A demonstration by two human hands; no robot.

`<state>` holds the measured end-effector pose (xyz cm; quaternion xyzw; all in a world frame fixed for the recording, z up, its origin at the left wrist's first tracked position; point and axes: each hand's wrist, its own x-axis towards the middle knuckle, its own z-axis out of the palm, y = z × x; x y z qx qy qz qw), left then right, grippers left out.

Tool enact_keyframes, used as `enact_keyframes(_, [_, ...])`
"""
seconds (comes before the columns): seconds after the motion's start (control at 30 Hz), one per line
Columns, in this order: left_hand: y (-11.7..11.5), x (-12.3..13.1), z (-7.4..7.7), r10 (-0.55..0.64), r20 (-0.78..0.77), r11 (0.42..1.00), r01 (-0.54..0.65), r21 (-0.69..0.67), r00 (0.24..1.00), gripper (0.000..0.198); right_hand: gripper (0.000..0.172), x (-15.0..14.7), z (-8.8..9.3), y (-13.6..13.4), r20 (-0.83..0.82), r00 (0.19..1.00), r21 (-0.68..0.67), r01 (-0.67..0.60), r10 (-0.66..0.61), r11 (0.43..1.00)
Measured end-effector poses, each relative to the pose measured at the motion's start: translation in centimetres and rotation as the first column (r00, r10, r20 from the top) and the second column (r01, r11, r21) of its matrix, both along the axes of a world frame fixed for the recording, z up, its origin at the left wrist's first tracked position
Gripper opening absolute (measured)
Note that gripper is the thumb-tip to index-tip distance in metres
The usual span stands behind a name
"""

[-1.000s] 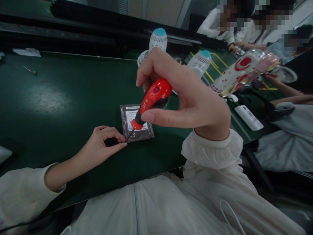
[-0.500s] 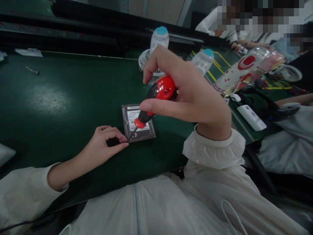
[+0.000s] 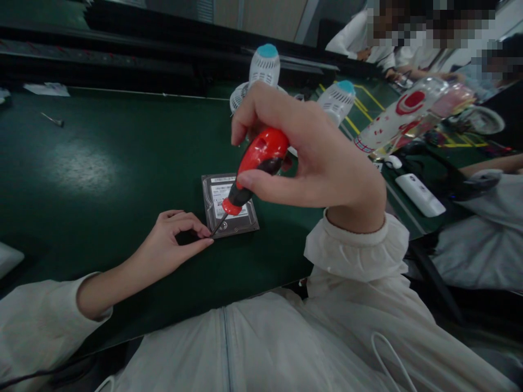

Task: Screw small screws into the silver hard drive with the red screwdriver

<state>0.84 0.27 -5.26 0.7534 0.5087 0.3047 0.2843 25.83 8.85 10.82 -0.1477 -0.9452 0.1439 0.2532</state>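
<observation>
A hard drive (image 3: 249, 222) with a white label lies flat on the green table. My right hand (image 3: 322, 158) is closed round the red and black handle of a screwdriver (image 3: 267, 149), thumb along its side. The screwdriver leans, its thin shaft running down to the drive's near left corner. At that same corner my left hand (image 3: 174, 234) pinches the edge with thumb and fingertips, right beside the screwdriver's tip. Fingers hide the tip and any screw under it.
Behind my right hand stand white lamp-like devices with blue tops (image 3: 265, 65). A small screw-like metal piece (image 3: 52, 119) lies far left. To the right are a patterned bottle (image 3: 392, 117), a white power strip (image 3: 420, 195) and a person's sleeve. Other people sit beyond.
The screwdriver handle has turned in my right hand, showing more red on top, and the fingers have shifted round it. My left hand and the hard drive keep their places.
</observation>
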Motion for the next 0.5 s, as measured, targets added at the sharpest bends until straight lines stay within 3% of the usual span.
enact_keyframes(0.1, [0.02, 0.02, -0.01, 0.003, -0.003, 1.0, -0.003, -0.003, 1.0, 0.02, 0.039, 0.11, 0.29, -0.02, 0.026, 0.997, -0.074, -0.068, 0.07, 0.995])
enact_keyframes(0.27, [-0.05, 0.04, -0.11, -0.003, -0.01, 1.0, 0.003, -0.012, 1.0, 0.02, 0.037, 0.08, 0.08, 0.29, -0.002, 1.0, -0.02, 0.0, 0.0, 1.0])
enact_keyframes(0.5, [-0.05, -0.11, -0.47, -0.011, 0.008, 1.0, 0.011, 0.01, 1.0, 0.018, 0.041, 0.22, 0.18, 0.38, 0.041, 0.998, -0.028, -0.049, 0.05, 0.998])
